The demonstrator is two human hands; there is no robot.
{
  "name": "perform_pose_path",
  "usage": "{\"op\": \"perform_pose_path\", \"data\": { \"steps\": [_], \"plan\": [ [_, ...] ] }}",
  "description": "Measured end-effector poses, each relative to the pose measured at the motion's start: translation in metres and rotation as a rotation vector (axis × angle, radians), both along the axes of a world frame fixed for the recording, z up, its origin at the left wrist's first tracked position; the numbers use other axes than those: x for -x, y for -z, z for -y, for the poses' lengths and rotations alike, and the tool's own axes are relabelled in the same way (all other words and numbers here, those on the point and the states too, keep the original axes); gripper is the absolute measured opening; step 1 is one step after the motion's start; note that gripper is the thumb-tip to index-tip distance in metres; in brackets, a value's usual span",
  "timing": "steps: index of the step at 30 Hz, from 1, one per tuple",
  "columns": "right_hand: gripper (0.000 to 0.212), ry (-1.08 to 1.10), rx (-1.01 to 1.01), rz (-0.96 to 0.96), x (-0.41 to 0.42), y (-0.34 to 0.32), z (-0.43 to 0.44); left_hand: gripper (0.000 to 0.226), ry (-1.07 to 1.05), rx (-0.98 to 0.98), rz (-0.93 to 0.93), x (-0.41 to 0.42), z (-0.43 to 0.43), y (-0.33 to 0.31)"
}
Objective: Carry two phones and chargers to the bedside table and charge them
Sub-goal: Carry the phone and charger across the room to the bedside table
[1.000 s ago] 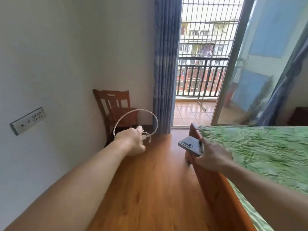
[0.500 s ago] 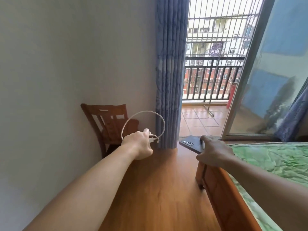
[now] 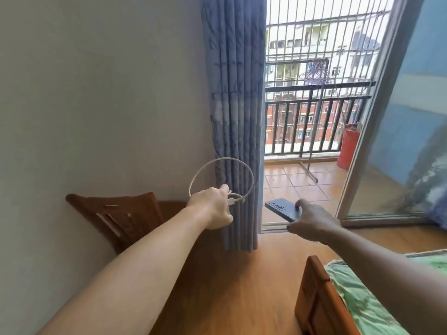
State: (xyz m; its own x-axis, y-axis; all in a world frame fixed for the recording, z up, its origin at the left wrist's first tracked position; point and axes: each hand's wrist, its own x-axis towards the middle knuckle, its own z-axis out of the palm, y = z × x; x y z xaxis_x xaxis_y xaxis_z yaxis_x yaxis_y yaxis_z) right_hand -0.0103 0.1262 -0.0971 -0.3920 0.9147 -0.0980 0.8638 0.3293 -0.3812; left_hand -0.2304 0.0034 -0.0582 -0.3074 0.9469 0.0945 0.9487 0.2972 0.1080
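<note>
1. We carry the load split between our hands, both arms stretched out in front as we walk along the wooden floor [image 3: 254, 281] toward the open balcony door [image 3: 302, 117].

2. Our left hand [image 3: 212, 209] is closed in a fist around a white charging cable [image 3: 217, 163]. The cable stands up from the fist in one wide loop, and its plug ends poke out on the thumb side (gathered that way, we judge, so nothing trails or snags).

3. Our right hand [image 3: 312, 223] grips a dark phone [image 3: 283, 210], held flat with its back and camera strip facing up. The thumb rests on top and the fingers wrap beneath, a grip that keeps the slab level while we move.

4. Only one phone and one cable show. Whether a second phone lies under the first, or a charger brick sits inside the left fist, we cannot tell.

5. A blue curtain [image 3: 234, 105] hangs straight ahead, just behind the cable loop. A wooden chair [image 3: 121, 213] stands against the wall at the left, and the bed [image 3: 362, 298], with its green cover and wooden footboard, lies at the lower right.

6. No bedside table is in view, so we judge the task is in its carrying stage: nothing is set down and nothing is plugged in.

7. Next we need to find the table and a socket, keeping the loop clear of the curtain and the chair back.
</note>
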Motion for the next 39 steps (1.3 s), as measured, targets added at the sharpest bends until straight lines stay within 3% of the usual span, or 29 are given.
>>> {"op": "perform_pose_path", "data": {
  "steps": [10, 15, 20, 27, 33, 39],
  "plan": [
    [0.058, 0.177, -0.057, 0.054, 0.074, 0.004, -0.185, 0.03, 0.229, -0.019, 0.166, 0.081, -0.234, 0.017],
    [0.061, 0.35, -0.101, 0.133, 0.115, 0.008, -0.263, 0.031, 0.4, -0.001, 0.112, 0.116, -0.352, 0.014],
    [0.065, 0.537, -0.076, 0.15, 0.096, -0.006, -0.331, 0.031, 0.521, 0.009, 0.108, 0.129, -0.453, 0.01],
    [0.067, 0.752, -0.081, 0.2, 0.047, 0.022, -0.441, 0.041, 0.68, 0.077, 0.118, 0.063, -0.592, 0.031],
    [0.072, 0.884, -0.065, 0.072, -0.032, 0.058, -0.575, 0.036, 0.795, 0.124, -0.025, 0.005, -0.735, 0.048],
    [0.068, 1.039, 0.041, 0.016, -0.12, 0.074, -0.655, 0.04, 0.891, 0.159, -0.028, -0.085, -0.864, 0.044]
  ]
}}
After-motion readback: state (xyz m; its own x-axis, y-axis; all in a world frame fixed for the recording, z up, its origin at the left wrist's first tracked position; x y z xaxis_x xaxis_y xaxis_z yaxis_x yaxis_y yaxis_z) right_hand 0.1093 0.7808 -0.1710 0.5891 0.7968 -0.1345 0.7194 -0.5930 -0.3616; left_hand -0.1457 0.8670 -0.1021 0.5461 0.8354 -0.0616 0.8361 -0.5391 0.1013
